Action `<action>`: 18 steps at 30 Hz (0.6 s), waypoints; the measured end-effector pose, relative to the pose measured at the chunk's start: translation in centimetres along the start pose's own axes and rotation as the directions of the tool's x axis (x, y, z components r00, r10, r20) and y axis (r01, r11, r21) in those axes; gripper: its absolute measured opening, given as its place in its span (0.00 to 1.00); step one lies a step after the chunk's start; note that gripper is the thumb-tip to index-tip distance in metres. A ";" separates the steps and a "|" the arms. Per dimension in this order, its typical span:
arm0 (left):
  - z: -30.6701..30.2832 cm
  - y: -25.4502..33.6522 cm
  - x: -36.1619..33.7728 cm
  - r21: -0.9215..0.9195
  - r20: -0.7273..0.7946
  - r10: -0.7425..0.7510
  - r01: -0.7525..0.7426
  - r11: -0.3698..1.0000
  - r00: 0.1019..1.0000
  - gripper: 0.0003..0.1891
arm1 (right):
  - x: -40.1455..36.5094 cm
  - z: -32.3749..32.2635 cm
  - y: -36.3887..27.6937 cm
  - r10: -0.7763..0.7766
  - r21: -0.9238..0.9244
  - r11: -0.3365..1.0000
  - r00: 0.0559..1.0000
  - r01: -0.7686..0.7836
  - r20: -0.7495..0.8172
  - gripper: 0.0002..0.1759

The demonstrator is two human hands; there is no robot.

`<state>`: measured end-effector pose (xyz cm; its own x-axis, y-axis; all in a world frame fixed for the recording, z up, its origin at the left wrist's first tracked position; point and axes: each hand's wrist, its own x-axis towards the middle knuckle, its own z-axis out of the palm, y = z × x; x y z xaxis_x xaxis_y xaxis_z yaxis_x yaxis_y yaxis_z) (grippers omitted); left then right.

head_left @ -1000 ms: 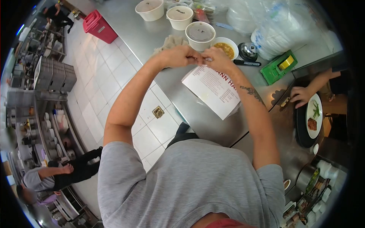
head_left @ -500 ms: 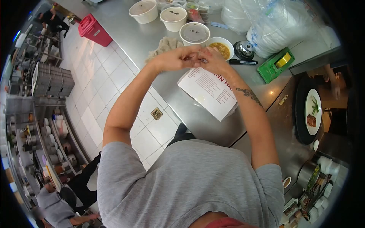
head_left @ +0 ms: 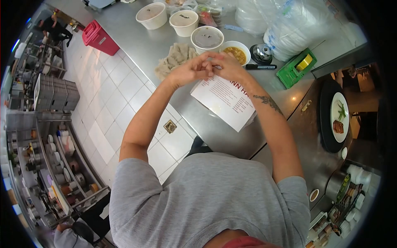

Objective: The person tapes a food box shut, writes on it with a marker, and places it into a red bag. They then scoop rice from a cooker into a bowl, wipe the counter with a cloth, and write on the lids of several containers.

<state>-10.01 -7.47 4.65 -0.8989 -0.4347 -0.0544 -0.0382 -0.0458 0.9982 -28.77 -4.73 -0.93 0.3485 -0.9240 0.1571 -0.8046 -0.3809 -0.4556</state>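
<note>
"Two bare hands are in view. State their condition, using the printed sheet (head_left: 225, 103) as the reference."

"The left hand (head_left: 189, 73) and the right hand (head_left: 226, 67) are positioned at the far end of the sheet, covering part of it from the camera. The fingers of both are bent and meet, overlapping near the tips. Whether a small item is pinched between them cannot be determined, nor can contact with the sheet."

"Specify the location of the sheet."

"It lies flat on the steel counter (head_left: 223, 138), directly ahead of the wearer and set at an angle. Large red capitals, partly covered, run along its right side; smaller lines of print fill the remainder."

"List the items beyond it."

"Three lidded tubs (head_left: 206, 38) form a slanting row, from straight beyond the sheet to its far left. A crumpled towel (head_left: 178, 60) lies beyond the sheet on the left. A white bowl of soup (head_left: 247, 49), a call bell (head_left: 261, 53) and a black permanent marker (head_left: 264, 67) are beyond it, toward the right."

"And to its right?"

"A green tape dispenser (head_left: 294, 70) carrying a yellow roll, near the sheet. Well apart, farther right: a white plate (head_left: 336, 103) of meat and green beans."
</note>
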 end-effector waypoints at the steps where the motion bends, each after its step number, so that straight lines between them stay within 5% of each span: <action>1: -0.1 0.1 -0.1 -0.077 0.030 0.010 -0.008 0.997 0.999 0.28 | 0.0 -0.2 -0.1 0.009 0.016 1.000 1.000 -0.009 0.009 0.12; 3: -0.2 0.1 -0.4 -0.232 0.090 0.033 -0.012 0.973 0.995 0.27 | -0.1 -0.6 -0.5 0.030 0.050 0.998 0.999 -0.031 0.030 0.13; 18: -1.4 -2.0 0.9 0.136 -0.053 0.026 -0.018 0.991 0.998 0.26 | -0.2 -0.4 -0.2 -0.001 0.007 1.000 1.000 0.001 0.001 0.13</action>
<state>-10.09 -9.00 2.58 -0.8751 -0.4831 -0.0299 -0.0806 0.0845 0.9932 -28.87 -4.52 -0.55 0.3494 -0.9238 0.1566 -0.8010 -0.3812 -0.4616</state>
